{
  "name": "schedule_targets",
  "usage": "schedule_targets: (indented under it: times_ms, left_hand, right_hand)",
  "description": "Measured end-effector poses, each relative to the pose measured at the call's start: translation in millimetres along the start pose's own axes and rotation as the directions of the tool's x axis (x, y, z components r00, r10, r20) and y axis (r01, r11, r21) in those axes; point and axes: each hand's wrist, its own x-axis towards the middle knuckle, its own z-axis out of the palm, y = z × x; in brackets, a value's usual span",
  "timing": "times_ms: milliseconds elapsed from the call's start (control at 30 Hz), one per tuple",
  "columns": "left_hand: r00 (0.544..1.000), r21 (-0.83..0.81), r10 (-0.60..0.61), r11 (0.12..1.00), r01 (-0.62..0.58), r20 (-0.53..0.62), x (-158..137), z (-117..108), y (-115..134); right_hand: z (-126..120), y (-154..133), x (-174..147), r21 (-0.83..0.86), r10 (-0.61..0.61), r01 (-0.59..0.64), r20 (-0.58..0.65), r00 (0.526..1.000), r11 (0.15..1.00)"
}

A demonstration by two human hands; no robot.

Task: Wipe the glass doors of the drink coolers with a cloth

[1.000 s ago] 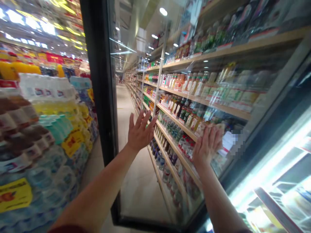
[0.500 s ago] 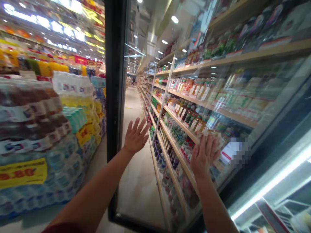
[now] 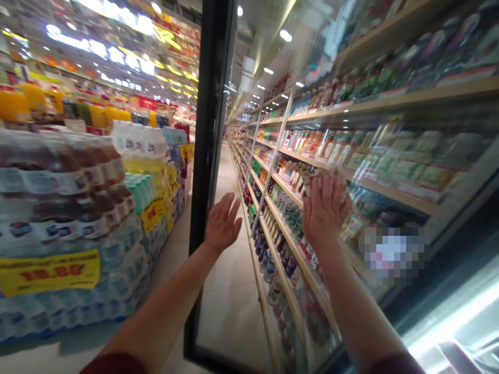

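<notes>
Pressing cloth (image 3: 340, 174) to glass (image 3: 237, 306), right hand (image 3: 324, 208) lies flat; sign (image 3: 50, 271) ends "80".

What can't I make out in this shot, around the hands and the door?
All in the head view:
- Cloth: mostly covered by the right hand; its full shape is hidden.
- Left hand: its back hides the palm, so contact with the glass is unclear.
- Pale patch: pixel blocks obscure it.
- Upper bottles: labels blurred.
- Door frame: top cut off by the picture's upper edge.
</notes>
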Motion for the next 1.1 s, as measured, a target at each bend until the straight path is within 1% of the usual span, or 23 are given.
schedule_targets:
  times_ms: [67,133,167,233,267,333,400,433,467,500,567,600,667,733,800,867,900,933,967,1000,1033,1067,1100]
  left_hand:
    - [0.997,0.025,-0.075,0.997,0.076,-0.029,-8.4,-1.8,-7.5]
    - [0.995,0.017,-0.097,0.995,0.097,-0.021,-15.6,-2.2,-12.7]
    - [0.996,-0.004,-0.092,0.996,0.092,-0.015,-18.3,-2.3,-14.5]
    - [0.997,-0.066,-0.078,0.995,0.076,-0.016,-21.5,-3.4,-17.3]
    - [0.997,-0.100,-0.069,0.993,0.066,-0.022,-22.4,-4.4,-18.6]
    - [0.998,-0.155,-0.046,0.987,0.040,-0.030,-23.6,-6.8,-21.2]
    - [0.999,-0.186,-0.021,0.982,0.017,-0.024,-25.1,-9.1,-22.9]
    - [1.000,-0.195,-0.012,0.981,0.009,-0.015,-25.9,-9.9,-23.2]
    - [1.000,-0.202,-0.006,0.979,0.005,-0.005,-26.8,-10.3,-22.8]
    - [1.000,-0.207,-0.005,0.978,0.006,0.003,-27.4,-10.4,-21.8]
    - [1.000,-0.208,-0.013,0.978,0.014,0.005,-27.5,-9.8,-18.2]
    - [1.000,-0.204,-0.016,0.979,0.016,0.000,-26.8,-9.2,-15.8]
    - [1.000,-0.193,-0.019,0.981,0.015,-0.019,-24.0,-8.1,-10.5]
    - [0.999,-0.174,-0.023,0.985,0.015,-0.043,-20.3,-7.5,-5.5]
    - [0.998,-0.145,-0.021,0.989,0.012,-0.059,-16.9,-7.3,-1.3]
    - [0.999,-0.109,-0.004,0.994,-0.002,-0.053,-14.7,-7.1,2.0]
    - [0.999,-0.091,0.006,0.996,-0.009,-0.043,-14.0,-6.9,3.4]
    - [1.000,-0.073,0.011,0.997,-0.013,-0.028,-13.7,-6.6,4.6]
    - [1.000,-0.059,0.010,0.998,-0.010,-0.012,-13.6,-6.3,5.6]
    - [1.000,-0.049,0.005,0.999,-0.004,0.004,-13.6,-5.9,6.3]
    - [1.000,-0.042,-0.003,0.999,0.004,0.018,-13.7,-5.5,6.9]
    - [1.000,-0.039,-0.010,0.999,0.011,0.028,-13.8,-5.0,7.3]
    - [0.999,-0.038,-0.016,0.999,0.017,0.033,-14.1,-4.4,7.6]
  right_hand:
    - [1.3,-14.5,37.6,0.000,0.036,-0.036,-0.006,0.999,0.999]
    - [6.1,-42.9,46.9,0.023,0.043,-0.043,0.010,0.999,0.999]
    - [10.0,-60.0,39.2,0.042,0.032,-0.032,0.022,0.999,0.999]
    - [19.5,-93.7,3.2,0.107,-0.050,0.042,0.068,0.996,0.993]
    - [24.1,-107.7,-20.5,0.160,-0.135,0.118,0.101,0.986,0.980]
    - [30.4,-125.4,-63.8,0.309,-0.388,0.335,0.128,0.913,0.890]
    - [31.6,-127.5,-81.7,0.361,-0.546,0.477,0.117,0.829,0.801]
    - [30.6,-123.6,-77.4,0.348,-0.568,0.503,0.115,0.815,0.791]
    - [28.8,-117.7,-65.1,0.309,-0.550,0.496,0.113,0.828,0.811]
    - [26.6,-111.1,-47.0,0.253,-0.497,0.459,0.112,0.861,0.852]
    - [22.0,-100.8,-7.2,0.126,-0.326,0.313,0.093,0.941,0.941]
    - [20.1,-98.8,7.7,0.079,-0.248,0.242,0.082,0.965,0.967]
    - [18.0,-101.7,16.4,0.043,-0.183,0.180,0.074,0.980,0.983]
    - [17.8,-108.8,-1.4,0.093,-0.282,0.273,0.103,0.954,0.957]
    - [17.5,-110.8,-26.7,0.179,-0.451,0.427,0.125,0.884,0.887]
    - [14.2,-99.6,-35.4,0.211,-0.556,0.524,0.134,0.821,0.825]
    - [10.9,-88.0,-28.6,0.185,-0.555,0.529,0.141,0.820,0.828]
    - [6.5,-72.4,-13.9,0.141,-0.523,0.505,0.156,0.838,0.851]
    - [1.3,-53.5,7.4,0.069,-0.450,0.445,0.154,0.879,0.893]
    - [-4.6,-32.4,33.6,-0.008,-0.318,0.323,0.148,0.936,0.946]
    - [-10.8,-10.5,62.3,-0.069,-0.179,0.189,0.124,0.976,0.980]
    - [-16.7,10.6,91.2,-0.108,-0.037,0.048,0.097,0.995,0.993]
    - [-22.0,29.1,118.2,-0.123,0.076,-0.070,0.048,0.996,0.990]
